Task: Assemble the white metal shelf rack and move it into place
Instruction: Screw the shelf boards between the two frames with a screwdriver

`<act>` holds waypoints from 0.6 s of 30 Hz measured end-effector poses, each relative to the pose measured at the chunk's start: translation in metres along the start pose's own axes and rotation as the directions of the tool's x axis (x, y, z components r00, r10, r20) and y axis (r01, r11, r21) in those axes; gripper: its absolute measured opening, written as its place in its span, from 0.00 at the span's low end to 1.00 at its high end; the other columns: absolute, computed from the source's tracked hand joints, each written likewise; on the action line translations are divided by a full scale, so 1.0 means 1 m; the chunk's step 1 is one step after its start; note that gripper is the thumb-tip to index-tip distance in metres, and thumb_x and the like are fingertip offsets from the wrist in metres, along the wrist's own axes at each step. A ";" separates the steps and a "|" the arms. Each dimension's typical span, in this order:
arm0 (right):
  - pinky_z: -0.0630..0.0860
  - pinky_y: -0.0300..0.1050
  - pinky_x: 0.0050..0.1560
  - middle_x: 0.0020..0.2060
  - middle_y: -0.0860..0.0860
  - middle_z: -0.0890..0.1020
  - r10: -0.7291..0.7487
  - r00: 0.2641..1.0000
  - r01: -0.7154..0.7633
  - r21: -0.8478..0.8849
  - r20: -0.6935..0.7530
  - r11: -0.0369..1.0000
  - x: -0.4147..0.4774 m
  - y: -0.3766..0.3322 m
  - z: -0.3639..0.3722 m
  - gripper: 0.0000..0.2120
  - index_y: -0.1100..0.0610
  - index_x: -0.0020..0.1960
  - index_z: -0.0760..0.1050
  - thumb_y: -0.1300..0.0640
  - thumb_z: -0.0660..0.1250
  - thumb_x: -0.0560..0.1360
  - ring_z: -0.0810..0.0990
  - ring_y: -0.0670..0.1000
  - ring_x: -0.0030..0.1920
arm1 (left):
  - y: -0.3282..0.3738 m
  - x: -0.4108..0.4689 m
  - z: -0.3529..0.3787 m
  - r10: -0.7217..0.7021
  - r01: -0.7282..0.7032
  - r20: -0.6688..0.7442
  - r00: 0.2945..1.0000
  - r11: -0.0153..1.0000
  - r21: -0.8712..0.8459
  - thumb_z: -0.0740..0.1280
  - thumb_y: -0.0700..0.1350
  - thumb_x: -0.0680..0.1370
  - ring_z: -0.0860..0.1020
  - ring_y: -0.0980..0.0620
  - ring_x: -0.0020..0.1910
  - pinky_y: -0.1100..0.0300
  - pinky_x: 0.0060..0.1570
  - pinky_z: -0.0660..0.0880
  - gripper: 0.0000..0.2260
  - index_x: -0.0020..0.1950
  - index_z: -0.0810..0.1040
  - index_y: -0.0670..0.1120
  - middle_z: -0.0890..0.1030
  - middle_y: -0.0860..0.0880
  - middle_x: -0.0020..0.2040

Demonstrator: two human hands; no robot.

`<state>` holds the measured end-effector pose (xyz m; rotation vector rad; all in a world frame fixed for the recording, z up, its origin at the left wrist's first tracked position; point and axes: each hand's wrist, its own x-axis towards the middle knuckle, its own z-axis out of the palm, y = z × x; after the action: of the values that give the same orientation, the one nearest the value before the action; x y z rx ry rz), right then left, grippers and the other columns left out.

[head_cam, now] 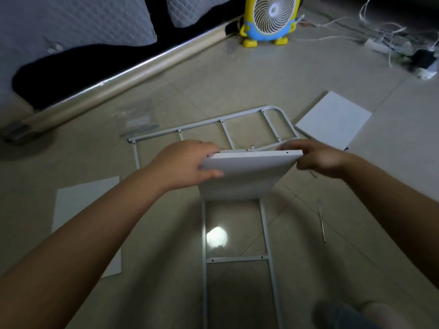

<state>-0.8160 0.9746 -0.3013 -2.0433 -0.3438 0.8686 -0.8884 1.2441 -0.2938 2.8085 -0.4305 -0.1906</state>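
Observation:
A white shelf board (244, 173) stands tilted over a white metal side frame (237, 259) that lies on the floor in front of me. My left hand (187, 162) grips the board's top left corner, thumb on its near face. My right hand (316, 157) pinches the top right corner. A second white side frame (223, 124) with a rounded end lies flat on the tiles beyond the board. Two more white boards lie on the floor, one at the left (83, 205) and one at the far right (332, 119).
A thin metal tool (322, 222) lies on the tiles to the right. A plastic bag of small parts (137, 122) sits at the far left of the frame. A yellow fan (270, 20), a tangle of cables (392, 41) and a bed edge (118, 79) border the floor.

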 end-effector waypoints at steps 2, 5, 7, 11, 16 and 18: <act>0.67 0.41 0.38 0.37 0.42 0.81 -0.037 0.999 0.039 -0.091 0.019 0.995 -0.001 -0.023 -0.011 0.20 0.51 0.45 0.76 0.69 0.58 0.60 0.75 0.42 0.39 | -0.016 -0.007 -0.005 -0.077 0.039 -0.073 0.994 0.907 -0.419 0.53 0.65 0.68 0.77 0.61 0.43 0.64 0.42 0.70 0.26 0.51 0.78 0.48 0.79 0.52 0.46; 0.70 0.42 0.44 0.44 0.44 0.81 -0.091 0.991 0.109 -0.190 0.102 0.976 -0.002 -0.061 -0.016 0.19 0.50 0.44 0.77 0.65 0.58 0.59 0.75 0.48 0.47 | -0.058 -0.007 0.007 -0.481 0.165 -0.131 0.867 0.524 -0.836 0.53 0.55 0.79 0.79 0.64 0.34 0.63 0.39 0.71 0.16 0.43 0.76 0.49 0.79 0.49 0.40; 0.71 0.31 0.42 0.47 0.47 0.81 -0.133 0.984 0.159 -0.265 0.116 0.951 0.001 -0.086 -0.006 0.10 0.52 0.44 0.76 0.63 0.66 0.65 0.76 0.45 0.46 | -0.089 -0.007 0.025 -0.583 0.377 -0.131 0.802 0.664 -0.646 0.57 0.45 0.81 0.80 0.52 0.43 0.59 0.43 0.70 0.12 0.45 0.77 0.44 0.80 0.43 0.43; 0.71 0.35 0.45 0.45 0.46 0.78 -0.302 0.942 0.315 -0.690 0.145 0.652 0.023 -0.112 0.055 0.15 0.56 0.54 0.76 0.47 0.65 0.73 0.75 0.43 0.44 | -0.134 -0.011 0.075 -0.588 0.595 0.091 0.803 0.797 -0.101 0.61 0.43 0.78 0.74 0.42 0.59 0.55 0.55 0.70 0.14 0.61 0.75 0.41 0.76 0.40 0.61; 0.66 0.46 0.38 0.34 0.56 0.76 -0.234 0.970 0.203 -0.756 0.067 0.623 0.049 -0.113 0.102 0.22 0.63 0.43 0.74 0.47 0.52 0.79 0.72 0.53 0.37 | -0.154 -0.012 0.122 -0.609 0.611 0.219 0.762 0.789 0.069 0.60 0.37 0.76 0.71 0.42 0.62 0.50 0.61 0.69 0.15 0.63 0.71 0.39 0.72 0.40 0.62; 0.63 0.44 0.34 0.29 0.54 0.72 -0.196 0.980 0.152 -0.766 0.034 0.625 0.054 -0.115 0.110 0.22 0.61 0.38 0.71 0.47 0.51 0.80 0.69 0.51 0.33 | -0.161 -0.009 0.138 -0.590 0.581 0.211 0.779 0.806 0.112 0.59 0.36 0.76 0.70 0.42 0.63 0.50 0.61 0.68 0.15 0.63 0.70 0.38 0.71 0.40 0.62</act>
<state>-0.8446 1.1376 -0.2751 -2.7423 -1.0143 0.5755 -0.8772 1.3574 -0.4730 2.8759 0.4284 -0.6593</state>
